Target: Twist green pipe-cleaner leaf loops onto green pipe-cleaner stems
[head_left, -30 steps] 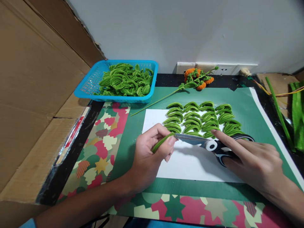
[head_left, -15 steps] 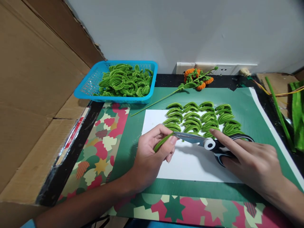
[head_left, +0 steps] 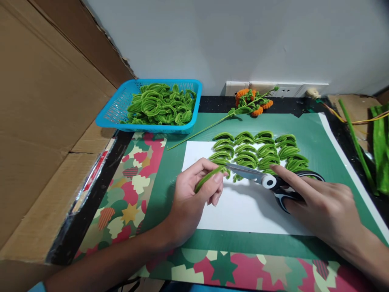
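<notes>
Between the thumb and fingers of my left hand (head_left: 196, 194) is a fuzzy green pipe-cleaner leaf (head_left: 209, 177), its tip poking out past the thumb. My right hand (head_left: 328, 207) grips black-and-white scissors (head_left: 269, 181) by the handles, index finger stretched along them. The blades point left and lie close together, their tips just right of the leaf's end. Behind the blades, several rows of curved green pipe-cleaner leaves (head_left: 245, 156) lie on a white sheet of paper (head_left: 231, 215).
A blue plastic basket (head_left: 105, 117) heaped with green leaves stands back left. An orange-flowered pipe-cleaner stem (head_left: 212, 127) lies behind the rows. Cardboard (head_left: 39, 101) walls the left side. Wires (head_left: 334, 113) and long green strips (head_left: 381, 150) are at right.
The scissor tips have come away from the leaf and shifted slightly right and up. My left hand has turned the leaf a little, so its end shows beside the thumb.
</notes>
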{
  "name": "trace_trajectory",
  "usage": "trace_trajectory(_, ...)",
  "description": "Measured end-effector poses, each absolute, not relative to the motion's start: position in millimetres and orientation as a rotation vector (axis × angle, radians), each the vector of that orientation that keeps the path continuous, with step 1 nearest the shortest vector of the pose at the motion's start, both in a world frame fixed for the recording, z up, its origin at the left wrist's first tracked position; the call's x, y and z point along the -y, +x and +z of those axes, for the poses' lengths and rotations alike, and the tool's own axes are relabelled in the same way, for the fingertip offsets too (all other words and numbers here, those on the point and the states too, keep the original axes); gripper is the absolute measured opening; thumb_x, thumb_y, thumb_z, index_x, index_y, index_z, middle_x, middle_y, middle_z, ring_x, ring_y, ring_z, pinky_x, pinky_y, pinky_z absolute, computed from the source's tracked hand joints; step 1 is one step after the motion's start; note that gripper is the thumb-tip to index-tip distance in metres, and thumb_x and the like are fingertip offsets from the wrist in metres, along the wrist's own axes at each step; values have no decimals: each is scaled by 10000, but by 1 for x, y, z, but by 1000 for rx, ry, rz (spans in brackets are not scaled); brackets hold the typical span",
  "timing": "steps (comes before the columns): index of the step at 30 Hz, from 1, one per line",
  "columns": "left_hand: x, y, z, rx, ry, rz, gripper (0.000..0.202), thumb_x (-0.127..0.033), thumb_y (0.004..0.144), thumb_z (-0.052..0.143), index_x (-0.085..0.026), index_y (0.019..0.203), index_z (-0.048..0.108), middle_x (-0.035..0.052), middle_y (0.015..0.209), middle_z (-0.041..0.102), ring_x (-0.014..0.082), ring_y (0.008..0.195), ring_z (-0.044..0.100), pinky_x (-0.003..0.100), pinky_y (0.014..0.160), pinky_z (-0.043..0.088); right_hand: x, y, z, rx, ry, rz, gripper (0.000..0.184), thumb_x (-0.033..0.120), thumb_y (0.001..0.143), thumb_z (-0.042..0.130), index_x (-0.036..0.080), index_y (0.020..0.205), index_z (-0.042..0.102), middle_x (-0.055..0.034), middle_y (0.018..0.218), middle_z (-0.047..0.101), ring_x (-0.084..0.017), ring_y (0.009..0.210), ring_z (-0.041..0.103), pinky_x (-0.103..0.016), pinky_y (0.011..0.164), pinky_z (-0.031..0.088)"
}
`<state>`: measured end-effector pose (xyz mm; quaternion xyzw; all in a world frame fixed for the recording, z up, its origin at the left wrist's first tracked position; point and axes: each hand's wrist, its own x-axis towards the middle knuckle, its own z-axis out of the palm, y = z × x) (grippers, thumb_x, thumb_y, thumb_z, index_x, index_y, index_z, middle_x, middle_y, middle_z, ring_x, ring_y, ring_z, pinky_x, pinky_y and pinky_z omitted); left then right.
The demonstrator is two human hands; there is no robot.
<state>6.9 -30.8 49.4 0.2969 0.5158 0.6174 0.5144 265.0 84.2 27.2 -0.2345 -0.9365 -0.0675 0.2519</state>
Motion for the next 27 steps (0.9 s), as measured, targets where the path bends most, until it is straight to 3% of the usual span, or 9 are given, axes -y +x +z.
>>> trace_trajectory(8,30,7,50,-1257,680,1490,254,-258,996,744,-191,793,608,-52,670,589,69,514,492,208,494,365,-81,268,31,2500,-607,-117,531,72,955,548,207,1463,617,41,664,705,-146,489,639,-302,500,433)
trace_trajectory(18,31,8,51,-1216,726,1483,208,-223,1002,727,-191,823,626,-72,642,577,61,497,483,190,487,363,-84,265,27,2588,-567,-96,465,85,944,485,151,1381,630,11,736,770,-141,506,688,-294,498,451)
trace_trajectory(27,30,9,49,-1224,746,1486,200,-209,1012,715,-193,835,623,-86,618,552,54,488,472,189,487,353,-83,266,24,2591,-581,-54,497,82,915,479,173,1380,631,25,677,730,-146,487,664,-295,495,440)
